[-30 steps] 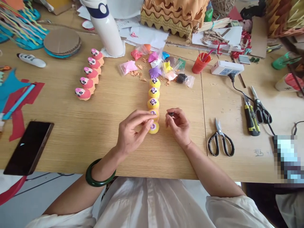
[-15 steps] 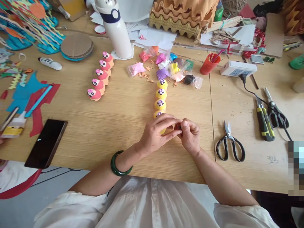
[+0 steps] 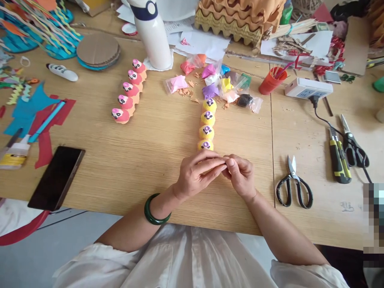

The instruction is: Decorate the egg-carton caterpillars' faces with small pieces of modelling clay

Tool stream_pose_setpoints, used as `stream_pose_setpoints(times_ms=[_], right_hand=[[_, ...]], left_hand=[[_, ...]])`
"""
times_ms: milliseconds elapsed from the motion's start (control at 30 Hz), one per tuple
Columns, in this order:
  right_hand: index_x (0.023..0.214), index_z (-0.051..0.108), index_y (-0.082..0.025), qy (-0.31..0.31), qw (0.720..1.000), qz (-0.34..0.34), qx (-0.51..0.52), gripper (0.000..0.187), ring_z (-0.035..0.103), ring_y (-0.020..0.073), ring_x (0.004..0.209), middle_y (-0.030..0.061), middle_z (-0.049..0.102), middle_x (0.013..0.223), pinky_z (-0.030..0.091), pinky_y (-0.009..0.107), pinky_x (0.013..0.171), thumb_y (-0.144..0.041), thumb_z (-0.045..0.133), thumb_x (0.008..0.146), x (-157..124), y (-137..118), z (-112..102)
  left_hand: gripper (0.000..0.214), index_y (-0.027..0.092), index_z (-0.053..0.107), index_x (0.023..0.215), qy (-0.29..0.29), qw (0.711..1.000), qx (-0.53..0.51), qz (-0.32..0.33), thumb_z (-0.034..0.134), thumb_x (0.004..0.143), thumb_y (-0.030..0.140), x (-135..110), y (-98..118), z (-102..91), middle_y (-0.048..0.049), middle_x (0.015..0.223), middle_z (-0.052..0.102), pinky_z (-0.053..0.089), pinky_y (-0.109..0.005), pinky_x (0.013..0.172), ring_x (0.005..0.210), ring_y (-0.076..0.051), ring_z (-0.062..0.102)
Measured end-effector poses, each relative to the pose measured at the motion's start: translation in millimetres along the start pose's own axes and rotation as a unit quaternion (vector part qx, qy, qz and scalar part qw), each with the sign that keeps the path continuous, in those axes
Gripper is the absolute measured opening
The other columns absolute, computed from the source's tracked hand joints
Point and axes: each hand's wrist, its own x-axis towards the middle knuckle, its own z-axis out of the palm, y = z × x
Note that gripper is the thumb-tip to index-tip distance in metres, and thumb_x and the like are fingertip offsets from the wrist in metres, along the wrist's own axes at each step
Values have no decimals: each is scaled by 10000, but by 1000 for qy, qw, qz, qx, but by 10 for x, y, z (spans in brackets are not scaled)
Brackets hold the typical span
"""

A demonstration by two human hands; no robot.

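My left hand and my right hand meet at the fingertips above the near end of a row of yellow egg-carton cups. Both are closed in a pinch; a tiny dark piece, its kind unclear, is almost wholly covered by the fingertips. Each visible yellow cup carries a small face with purple and dark bits. Behind that row lie bags of coloured modelling clay, among them a black one. A row of pink egg-carton cups with similar faces stands to the left.
On the right lie black-handled scissors, a yellow-black cutter, a second pair of scissors and a power strip. A red cup holds sticks. A white bottle stands behind; a phone lies left.
The fingertips have drawn closer together, and the dark piece that showed between them is now mostly hidden. The whole view has shifted slightly.
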Motion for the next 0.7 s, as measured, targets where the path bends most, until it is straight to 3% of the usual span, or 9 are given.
stream_pose_setpoints(times_ms=[100,200,333,433,500,600,700], right_hand=[[723,645,-193,-8,999,14,33,427,453,74,505,-39,525,590,380,228,495,-448,627,1065,-8,27,-9],[837,720,-202,-19,991,79,108,303,503,73,474,-34,607,643,403,214,444,-432,687,1032,-9,24,-4],[736,670,-189,-2,984,114,136,376,426,36,407,-62,561,561,335,181,408,-440,721,1012,2,-30,22],[699,649,-178,11,989,103,105,416,419,28,420,-65,534,537,330,165,421,-449,732,1004,6,-43,36],[774,701,-181,5,988,105,115,367,475,45,454,-49,579,585,382,168,432,-476,745,987,6,-31,34],[906,740,-195,-23,975,140,170,315,520,70,461,-47,615,621,434,187,420,-505,775,952,7,-25,23],[825,702,-191,-35,965,172,192,315,476,53,403,-68,578,559,391,173,388,-466,774,962,11,-63,18]], left_hand=[[83,168,763,1065,22,1000,4,2,770,982,173,-7,14,3,-19,936,778,606,-157,825,830,-79,748],[61,176,751,1018,46,999,7,7,781,981,215,1,3,2,-1,887,756,598,-152,787,794,-75,734],[218,185,746,1141,39,999,-2,-1,795,977,320,5,-23,-4,-20,991,759,610,-178,735,721,-69,692],[123,184,762,1094,39,999,15,-1,786,979,218,5,-6,-16,-7,940,769,608,-164,760,775,-74,730],[65,195,763,1031,43,999,27,-9,781,974,171,6,15,-26,13,883,769,605,-160,754,775,-76,741],[41,206,749,993,52,998,26,-18,786,976,205,9,28,-35,26,842,759,592,-161,697,735,-76,729],[32,202,747,1009,53,998,3,-17,758,1002,231,11,14,-35,12,888,759,586,-163,703,730,-67,705]])
